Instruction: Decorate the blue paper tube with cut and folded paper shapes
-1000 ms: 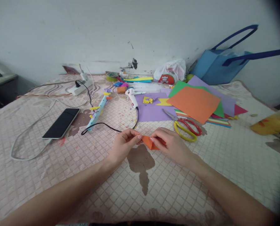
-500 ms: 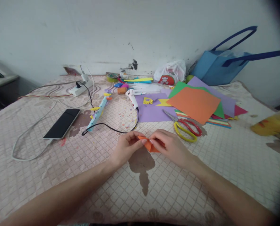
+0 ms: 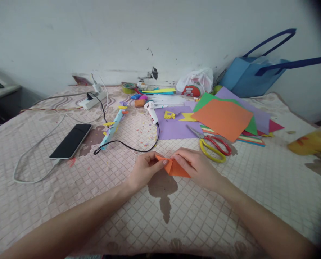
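A small folded piece of orange paper (image 3: 176,169) is held between both hands near the middle of the table, with crease lines on its face. My left hand (image 3: 147,168) pinches its left end between thumb and fingers. My right hand (image 3: 197,165) grips its upper right part, the thumb laid along the top edge; the fingers behind the paper are partly hidden. Beyond the right hand lie scissors (image 3: 213,147) with one red and one yellow handle. A white glue gun (image 3: 152,113) rests farther back, its black cord curving to the left.
Orange, green and purple paper sheets (image 3: 225,117) are stacked at the right, near a blue bag (image 3: 253,77). At the left are a phone (image 3: 71,142) on a cable, a power strip (image 3: 93,101) and a light-blue paper strip (image 3: 112,131) with coloured bits. A yellow container (image 3: 311,144) stands far right.
My right thumb has shifted up to the paper's top edge, and more of the orange paper shows, spread wider to the right. My left hand stays almost in place.
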`<state>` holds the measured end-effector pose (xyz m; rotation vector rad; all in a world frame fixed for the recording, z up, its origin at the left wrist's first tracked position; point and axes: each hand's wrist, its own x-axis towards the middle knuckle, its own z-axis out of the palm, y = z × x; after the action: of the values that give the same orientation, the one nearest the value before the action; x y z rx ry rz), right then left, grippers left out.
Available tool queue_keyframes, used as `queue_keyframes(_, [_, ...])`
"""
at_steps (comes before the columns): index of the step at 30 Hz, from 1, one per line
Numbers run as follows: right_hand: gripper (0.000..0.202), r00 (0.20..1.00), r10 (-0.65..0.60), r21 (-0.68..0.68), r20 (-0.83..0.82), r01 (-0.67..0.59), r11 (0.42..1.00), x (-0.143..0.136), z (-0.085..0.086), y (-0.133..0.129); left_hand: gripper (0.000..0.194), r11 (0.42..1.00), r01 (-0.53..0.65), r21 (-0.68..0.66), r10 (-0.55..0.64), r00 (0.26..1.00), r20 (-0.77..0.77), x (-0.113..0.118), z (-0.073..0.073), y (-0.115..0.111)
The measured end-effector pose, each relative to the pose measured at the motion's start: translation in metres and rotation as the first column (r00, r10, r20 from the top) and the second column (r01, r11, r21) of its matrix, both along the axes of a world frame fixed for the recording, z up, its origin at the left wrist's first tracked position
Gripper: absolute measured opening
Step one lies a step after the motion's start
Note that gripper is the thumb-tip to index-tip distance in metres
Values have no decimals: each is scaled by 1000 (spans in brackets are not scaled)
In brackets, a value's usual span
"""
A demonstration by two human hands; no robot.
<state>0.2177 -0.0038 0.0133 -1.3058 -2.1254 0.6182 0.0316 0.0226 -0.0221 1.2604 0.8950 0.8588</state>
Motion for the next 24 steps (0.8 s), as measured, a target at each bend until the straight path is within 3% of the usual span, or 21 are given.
queue_keyframes(5, [29,999,-27,-67,-38,24,997,2,2,1,24,1000,2,-14,-2,1000,4,0,0,-1])
queue_keyframes(10, [20,996,-16,-108,-87,6,994,2,1,1,25,1000,-6,-26,6,1000,-2,0,2,-2])
queue_keyframes(24, [17,994,-26,-134,-106,12,991,0,1,2,28,996,-47,-73,49,998,28,2,-1,-1])
